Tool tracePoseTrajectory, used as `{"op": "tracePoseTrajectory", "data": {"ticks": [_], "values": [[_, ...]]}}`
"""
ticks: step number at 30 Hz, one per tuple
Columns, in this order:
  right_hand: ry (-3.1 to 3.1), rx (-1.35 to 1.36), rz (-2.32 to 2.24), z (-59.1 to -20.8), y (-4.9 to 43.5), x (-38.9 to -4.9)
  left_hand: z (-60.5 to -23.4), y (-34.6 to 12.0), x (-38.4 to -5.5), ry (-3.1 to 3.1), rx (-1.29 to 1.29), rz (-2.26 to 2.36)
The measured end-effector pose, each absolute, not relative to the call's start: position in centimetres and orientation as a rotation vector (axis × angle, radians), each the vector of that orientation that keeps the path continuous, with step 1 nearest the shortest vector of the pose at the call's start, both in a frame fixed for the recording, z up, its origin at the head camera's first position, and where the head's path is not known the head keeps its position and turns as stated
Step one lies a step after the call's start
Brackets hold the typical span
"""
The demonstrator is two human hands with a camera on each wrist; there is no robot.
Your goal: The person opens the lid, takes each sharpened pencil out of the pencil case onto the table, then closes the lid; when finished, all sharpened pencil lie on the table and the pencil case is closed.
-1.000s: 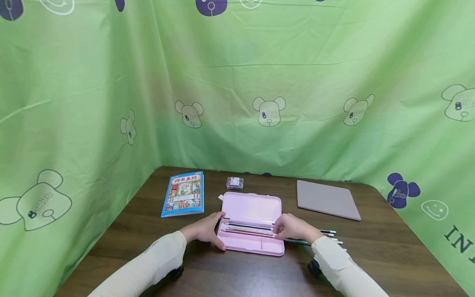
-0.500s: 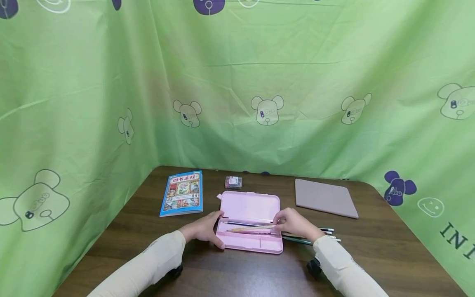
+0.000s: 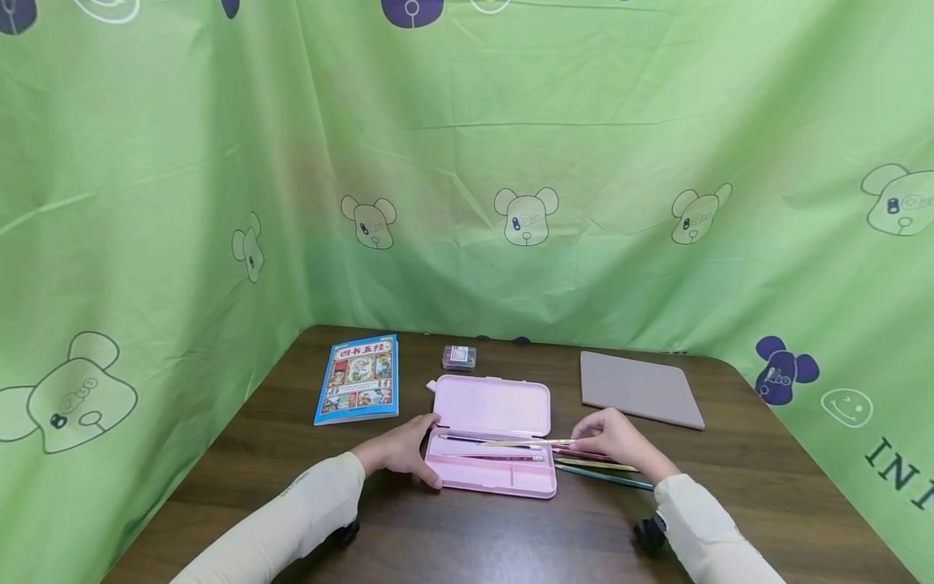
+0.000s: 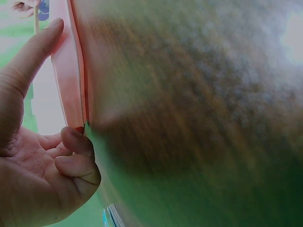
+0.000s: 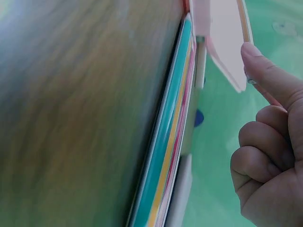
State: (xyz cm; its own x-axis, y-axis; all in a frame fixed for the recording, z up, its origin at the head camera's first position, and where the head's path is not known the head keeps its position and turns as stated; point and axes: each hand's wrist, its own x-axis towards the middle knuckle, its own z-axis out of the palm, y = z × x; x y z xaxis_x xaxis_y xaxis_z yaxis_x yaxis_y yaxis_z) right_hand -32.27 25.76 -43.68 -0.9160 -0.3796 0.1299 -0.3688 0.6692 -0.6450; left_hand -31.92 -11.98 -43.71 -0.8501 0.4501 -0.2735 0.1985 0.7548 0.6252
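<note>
A pink pencil case (image 3: 474, 474) lies on the table with its lid (image 3: 492, 405) folded back. My left hand (image 3: 401, 450) grips its left end; in the left wrist view the thumb lies along the case's front wall and the other fingers bend at the corner. Between thumb and fingers, my right hand (image 3: 616, 444) pinches a yellowish pencil (image 3: 514, 444), which slants over the case's right part. A dark pencil (image 3: 463, 439) and a pale pencil (image 3: 511, 457) lie in the long compartment. Under the right hand, several pencils, one teal (image 5: 165, 127), lie beside the case.
A blue-edged picture book (image 3: 357, 379) lies at the back left. Behind the case sits a small clear box (image 3: 459, 358), and a flat grey rectangular slab (image 3: 642, 389) lies at the back right. Green printed cloth (image 3: 438, 284) hangs behind the table.
My right hand has lifted the yellowish pencil from among those in the case and drawn it to the right. My left hand stays at the case's left end.
</note>
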Motion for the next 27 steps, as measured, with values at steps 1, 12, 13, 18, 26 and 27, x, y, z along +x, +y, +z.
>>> {"op": "tracePoseTrajectory", "data": {"ticks": [1,12,13,18,26,27], "values": [[2.858,-0.623,-1.097,-43.7,26.1,-32.2,-43.7,-12.0,-31.9,2.542,0.496,0.840],[2.874,-0.517,-1.101,-43.5,29.7,-30.4,-43.7,-12.0,-31.9,2.542,0.492,0.841],[2.876,-0.519,-1.095,-43.5,30.1,-30.2,-43.8,-12.0,-31.9,2.540,0.492,0.840],[2.886,-0.495,-1.083,-43.0,32.1,-29.3,-43.8,-12.0,-31.9,2.539,0.492,0.836],[2.971,-0.450,-1.042,-42.4,35.0,-27.9,-43.6,-12.0,-32.0,2.539,0.491,0.843],[2.968,-0.466,-1.046,-42.5,35.3,-27.8,-43.6,-12.0,-32.0,2.536,0.489,0.843]]}}
